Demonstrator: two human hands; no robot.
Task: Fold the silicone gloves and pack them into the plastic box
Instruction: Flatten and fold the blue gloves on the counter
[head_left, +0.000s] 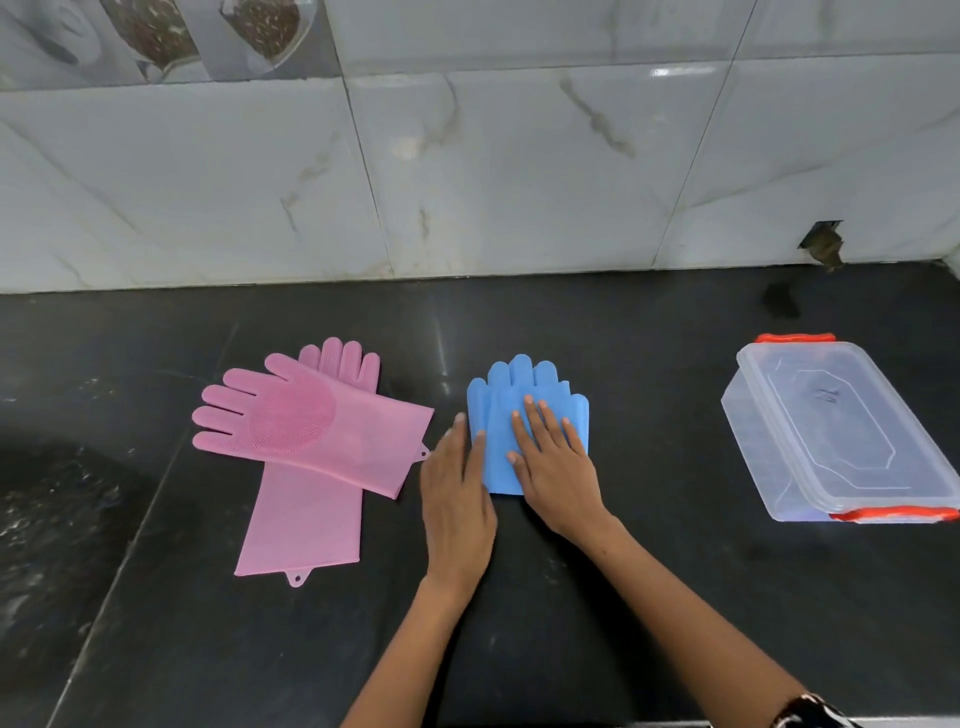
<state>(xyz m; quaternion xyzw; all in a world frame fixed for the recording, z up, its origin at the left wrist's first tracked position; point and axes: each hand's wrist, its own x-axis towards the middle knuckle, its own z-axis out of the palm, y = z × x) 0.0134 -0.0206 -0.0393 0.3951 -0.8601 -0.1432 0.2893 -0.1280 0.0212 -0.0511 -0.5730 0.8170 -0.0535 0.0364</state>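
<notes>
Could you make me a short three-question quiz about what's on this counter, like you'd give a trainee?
1. True or false: the plastic box has its lid on.
2. Which gloves are already folded: A) the pink gloves, B) the blue gloves, C) neither?
3. Fill in: the right hand lies flat on the ____ gloves, while the left hand rests at their left edge.

Key:
1. True; the clear lid with orange-red clips sits on it.
2. B; the pink ones lie unfolded, one crossed over the other.
3. blue
</notes>
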